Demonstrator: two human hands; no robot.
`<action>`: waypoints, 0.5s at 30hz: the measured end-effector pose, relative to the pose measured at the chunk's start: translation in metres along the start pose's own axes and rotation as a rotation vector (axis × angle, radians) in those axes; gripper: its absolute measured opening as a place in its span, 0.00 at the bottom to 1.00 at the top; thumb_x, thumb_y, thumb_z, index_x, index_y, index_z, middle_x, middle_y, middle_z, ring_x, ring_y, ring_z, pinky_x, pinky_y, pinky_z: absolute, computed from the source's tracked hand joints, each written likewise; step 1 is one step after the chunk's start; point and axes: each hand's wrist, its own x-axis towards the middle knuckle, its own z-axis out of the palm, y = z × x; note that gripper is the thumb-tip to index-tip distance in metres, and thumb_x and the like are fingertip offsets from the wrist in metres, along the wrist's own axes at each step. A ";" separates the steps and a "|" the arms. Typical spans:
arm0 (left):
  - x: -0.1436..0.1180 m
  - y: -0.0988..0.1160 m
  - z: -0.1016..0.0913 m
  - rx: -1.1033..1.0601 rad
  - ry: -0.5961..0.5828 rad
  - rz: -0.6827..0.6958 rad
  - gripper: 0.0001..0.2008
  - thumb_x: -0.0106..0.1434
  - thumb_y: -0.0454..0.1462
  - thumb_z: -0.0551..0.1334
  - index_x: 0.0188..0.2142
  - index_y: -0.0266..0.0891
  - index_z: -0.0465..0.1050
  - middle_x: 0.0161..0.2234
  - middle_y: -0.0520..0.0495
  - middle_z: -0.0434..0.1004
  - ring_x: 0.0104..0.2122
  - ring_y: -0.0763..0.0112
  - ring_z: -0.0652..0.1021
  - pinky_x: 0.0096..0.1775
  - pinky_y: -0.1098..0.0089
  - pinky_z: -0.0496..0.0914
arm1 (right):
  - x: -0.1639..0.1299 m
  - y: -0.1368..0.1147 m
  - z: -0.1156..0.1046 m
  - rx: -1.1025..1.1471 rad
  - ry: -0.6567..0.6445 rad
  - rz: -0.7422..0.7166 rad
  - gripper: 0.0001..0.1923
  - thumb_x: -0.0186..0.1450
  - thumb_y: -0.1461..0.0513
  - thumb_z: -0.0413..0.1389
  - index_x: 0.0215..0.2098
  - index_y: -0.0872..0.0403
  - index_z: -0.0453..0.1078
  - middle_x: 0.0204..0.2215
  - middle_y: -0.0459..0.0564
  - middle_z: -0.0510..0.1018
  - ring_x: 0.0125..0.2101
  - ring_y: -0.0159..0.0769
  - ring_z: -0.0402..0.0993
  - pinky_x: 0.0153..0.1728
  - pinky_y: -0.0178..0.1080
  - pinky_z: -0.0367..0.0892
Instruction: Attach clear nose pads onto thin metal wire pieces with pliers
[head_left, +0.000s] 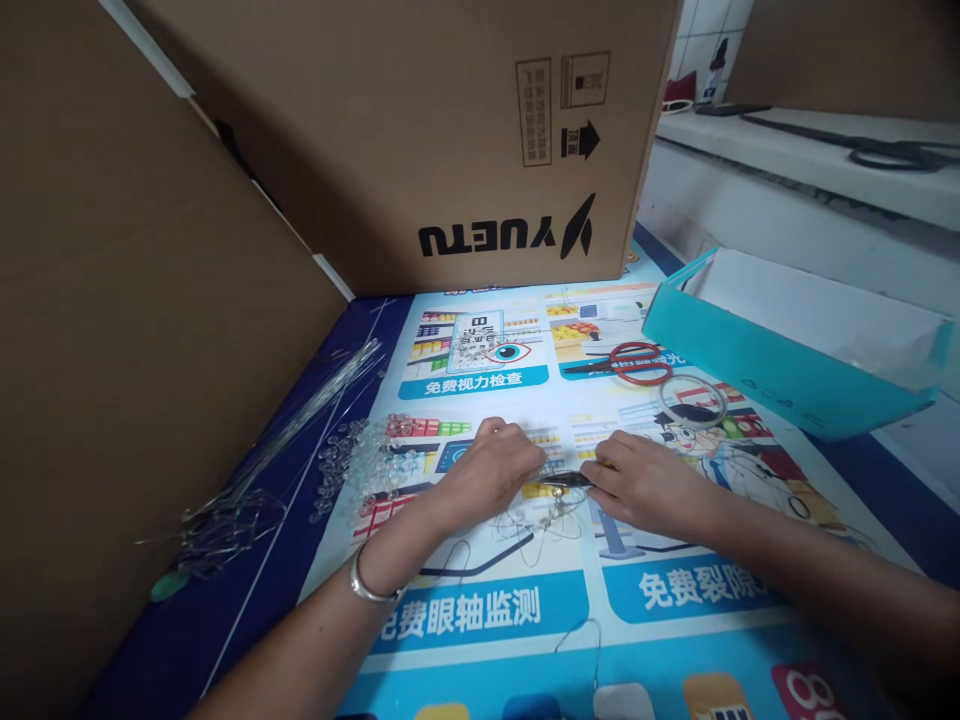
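My left hand (491, 468) and my right hand (643, 482) rest close together on a printed poster (480, 600) that covers the table. Between their fingertips lies a small dark tool or piece (568, 480) tied to thin wire (540, 520); both hands pinch it. A silver bangle (367, 585) circles my left wrist. Clear beads (360, 465) lie in a heap just left of my left hand. What exactly the fingers grip is partly hidden.
Red-handled scissors (626, 363) and a clear ring (691, 398) lie beyond my right hand. A teal open box (757, 370) stands at right. A large cardboard box (420, 140) blocks the back, cardboard (112, 350) walls the left. A bundle of thin wires (285, 440) lies at left.
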 end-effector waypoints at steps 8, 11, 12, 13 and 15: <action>-0.001 -0.002 0.008 0.034 0.014 0.016 0.07 0.63 0.29 0.49 0.33 0.39 0.63 0.29 0.49 0.67 0.34 0.68 0.65 0.42 0.64 0.55 | 0.000 -0.002 0.001 0.009 0.007 0.014 0.13 0.66 0.58 0.45 0.41 0.55 0.68 0.33 0.54 0.68 0.38 0.41 0.61 0.39 0.42 0.57; -0.002 -0.002 0.011 0.051 0.013 0.022 0.07 0.63 0.29 0.49 0.33 0.39 0.64 0.29 0.49 0.68 0.35 0.68 0.65 0.42 0.64 0.56 | 0.001 -0.002 0.001 0.010 0.006 0.016 0.14 0.66 0.57 0.45 0.41 0.55 0.68 0.34 0.54 0.68 0.38 0.41 0.61 0.39 0.42 0.57; -0.002 -0.001 0.012 0.056 0.014 0.028 0.07 0.63 0.29 0.50 0.33 0.39 0.64 0.29 0.49 0.68 0.35 0.67 0.65 0.42 0.64 0.56 | 0.001 -0.002 0.001 0.009 0.006 0.018 0.14 0.66 0.57 0.45 0.41 0.55 0.68 0.34 0.54 0.68 0.38 0.41 0.61 0.38 0.42 0.57; -0.002 -0.001 0.013 0.059 0.015 0.034 0.07 0.63 0.29 0.50 0.33 0.39 0.64 0.29 0.49 0.68 0.35 0.67 0.65 0.42 0.64 0.56 | 0.001 -0.003 0.001 0.009 0.006 0.019 0.14 0.66 0.57 0.45 0.41 0.55 0.68 0.33 0.54 0.68 0.38 0.40 0.61 0.38 0.42 0.57; -0.001 0.000 0.015 0.066 0.020 0.044 0.07 0.63 0.29 0.50 0.34 0.39 0.64 0.29 0.49 0.68 0.35 0.67 0.65 0.42 0.63 0.56 | 0.001 -0.003 0.001 0.006 0.006 0.015 0.14 0.66 0.57 0.45 0.41 0.55 0.68 0.33 0.54 0.68 0.37 0.40 0.61 0.38 0.42 0.57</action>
